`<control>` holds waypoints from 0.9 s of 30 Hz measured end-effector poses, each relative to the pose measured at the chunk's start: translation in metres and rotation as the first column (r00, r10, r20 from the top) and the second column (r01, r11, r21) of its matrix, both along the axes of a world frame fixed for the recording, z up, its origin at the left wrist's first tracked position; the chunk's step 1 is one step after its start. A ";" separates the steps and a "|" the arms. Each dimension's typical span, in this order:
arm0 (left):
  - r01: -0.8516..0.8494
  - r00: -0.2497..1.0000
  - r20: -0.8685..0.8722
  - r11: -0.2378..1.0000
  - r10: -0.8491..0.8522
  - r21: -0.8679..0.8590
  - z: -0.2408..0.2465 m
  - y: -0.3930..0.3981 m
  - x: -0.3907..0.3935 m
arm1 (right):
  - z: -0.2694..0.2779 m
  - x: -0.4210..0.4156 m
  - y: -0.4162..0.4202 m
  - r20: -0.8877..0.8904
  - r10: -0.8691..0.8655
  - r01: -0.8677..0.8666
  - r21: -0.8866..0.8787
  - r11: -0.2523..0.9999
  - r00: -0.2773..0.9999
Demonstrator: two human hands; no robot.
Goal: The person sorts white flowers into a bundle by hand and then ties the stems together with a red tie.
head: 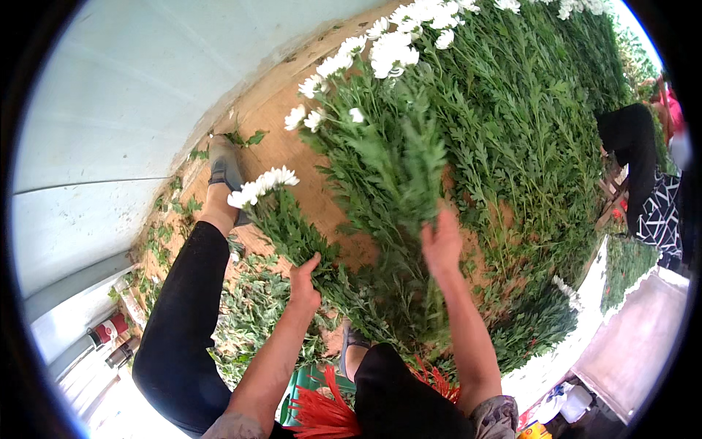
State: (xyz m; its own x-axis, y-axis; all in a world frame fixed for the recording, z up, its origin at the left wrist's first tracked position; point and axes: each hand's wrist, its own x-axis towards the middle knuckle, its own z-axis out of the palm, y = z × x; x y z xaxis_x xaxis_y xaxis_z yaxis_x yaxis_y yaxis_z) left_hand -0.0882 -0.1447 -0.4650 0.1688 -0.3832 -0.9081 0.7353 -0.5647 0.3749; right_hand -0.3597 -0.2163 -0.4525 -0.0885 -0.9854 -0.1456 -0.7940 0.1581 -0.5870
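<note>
My left hand (pixel 304 282) grips a small bunch of white chrysanthemums (pixel 288 222), its row of flower heads level and tipped to the upper left. The stems trail down to the right past my wrist. In my right hand (pixel 443 241) is a leafy chrysanthemum stem or several (pixel 414 159), blurred by motion. Its upper end overlaps the flowers behind, so which heads belong to it I cannot tell. Beneath and beyond this hand spreads a broad pile of cut chrysanthemums (pixel 526 126), with white heads (pixel 392 52) along its far left edge.
Stripped leaves (pixel 255 310) litter the brown floor sheet (pixel 279 118) between my legs. A pale wall (pixel 109 99) rises on the left. Red plastic strips (pixel 326 409) hang by a green stool (pixel 301 378). Another person's dark-clothed leg (pixel 630 131) is at the right, near a wooden frame (pixel 611 200).
</note>
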 end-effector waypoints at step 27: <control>0.050 0.986 -0.148 0.982 -0.078 -0.185 -0.006 0.018 0.024 | 0.011 0.060 -0.022 -0.381 0.299 -0.325 -0.004 0.946 0.875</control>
State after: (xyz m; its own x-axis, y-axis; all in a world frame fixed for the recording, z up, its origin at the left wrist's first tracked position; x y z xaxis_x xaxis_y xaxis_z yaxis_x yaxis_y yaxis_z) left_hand -0.0647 -0.1269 -0.4708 0.0023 -0.5478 -0.8366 0.7564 -0.5463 0.3598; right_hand -0.2996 -0.2380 -0.4412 0.1901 -0.9769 -0.0971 -0.9568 -0.1623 -0.2411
